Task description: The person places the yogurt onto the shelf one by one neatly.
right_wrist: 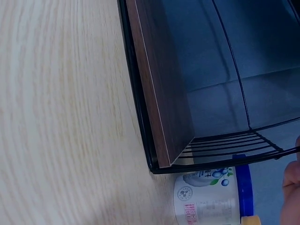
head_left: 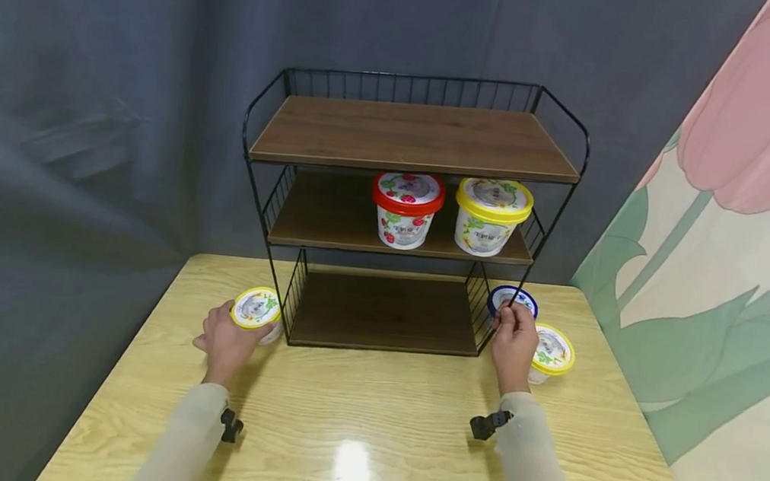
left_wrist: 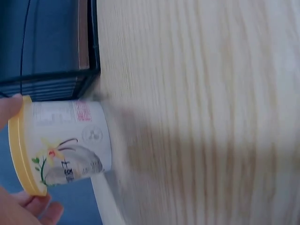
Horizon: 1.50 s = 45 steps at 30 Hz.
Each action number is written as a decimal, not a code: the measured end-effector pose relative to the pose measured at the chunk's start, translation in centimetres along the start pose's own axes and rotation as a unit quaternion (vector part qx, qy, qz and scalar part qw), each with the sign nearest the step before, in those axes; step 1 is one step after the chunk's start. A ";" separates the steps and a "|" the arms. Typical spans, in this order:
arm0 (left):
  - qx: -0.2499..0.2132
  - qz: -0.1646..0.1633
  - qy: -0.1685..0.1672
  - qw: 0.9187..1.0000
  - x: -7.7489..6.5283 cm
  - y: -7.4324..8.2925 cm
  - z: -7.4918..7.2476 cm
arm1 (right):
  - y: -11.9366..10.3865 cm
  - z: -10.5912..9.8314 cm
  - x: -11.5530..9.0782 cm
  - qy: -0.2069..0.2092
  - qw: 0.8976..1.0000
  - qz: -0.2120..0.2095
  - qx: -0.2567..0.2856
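My left hand [head_left: 230,340] grips a yellow-lidded tub [head_left: 257,308] by its lid, just left of the black wire rack [head_left: 375,350]. In the left wrist view the tub [left_wrist: 70,143] is upright on or just over the table, thumb on one side of the lid and fingers on the other. On the other side, my right hand [head_left: 515,343] pinches the rack's right front post with thumb and fingers. Behind that hand is a blue-lidded tub [head_left: 514,295], partly hidden; beside it stands a yellow-lidded tub [head_left: 552,350].
The rack has three brown shelves. On the middle shelf [head_left: 332,213] stand a red-lidded tub [head_left: 407,210] and another yellow-lidded tub [head_left: 492,216]. Dark cloth [head_left: 92,131] hangs behind and left of the wooden table [head_left: 343,405]; a flower-painted wall [head_left: 730,301] is at the right.
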<state>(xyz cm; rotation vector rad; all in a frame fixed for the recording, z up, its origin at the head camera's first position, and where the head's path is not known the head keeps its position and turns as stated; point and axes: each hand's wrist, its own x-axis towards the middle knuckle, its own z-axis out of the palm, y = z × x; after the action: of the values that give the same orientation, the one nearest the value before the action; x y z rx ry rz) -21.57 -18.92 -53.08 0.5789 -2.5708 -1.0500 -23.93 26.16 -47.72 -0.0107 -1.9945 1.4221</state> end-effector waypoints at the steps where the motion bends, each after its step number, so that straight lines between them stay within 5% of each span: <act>1: -0.002 -0.004 0.008 1.000 -0.1 0.1 0.1 | 0.0 0.0 0.0 0.001 1.000 0.003 -0.001; 12: 0.015 -0.033 0.074 0.997 -1.1 1.1 0.9 | 0.1 -0.2 -0.1 -0.001 1.000 0.016 0.000; 19: 0.003 -0.030 0.065 0.997 -1.4 0.7 1.2 | 0.2 -0.3 -0.1 -0.011 1.000 0.023 0.000; 27: -0.080 -0.012 -0.057 0.995 -0.3 -1.6 -0.6 | 0.1 -0.4 0.2 -0.008 1.000 0.021 0.014; 35: -0.133 -0.002 -0.222 0.966 2.9 -3.7 -2.6 | 0.1 -0.3 0.5 -0.010 0.999 0.014 0.028; 39: -0.126 0.009 -0.256 0.958 3.7 -3.9 -3.1 | 1.9 0.1 0.6 -0.010 1.000 0.021 0.021; 45: -0.143 0.021 -0.258 0.955 3.7 -4.3 -2.7 | 3.8 0.7 0.8 -0.005 1.000 0.025 0.011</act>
<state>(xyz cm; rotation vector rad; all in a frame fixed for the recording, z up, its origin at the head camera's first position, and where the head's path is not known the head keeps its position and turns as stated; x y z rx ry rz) -22.59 -25.12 -53.83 0.1886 -2.7462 -1.7085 -26.28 27.43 -50.63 -0.0440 -1.9981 1.4781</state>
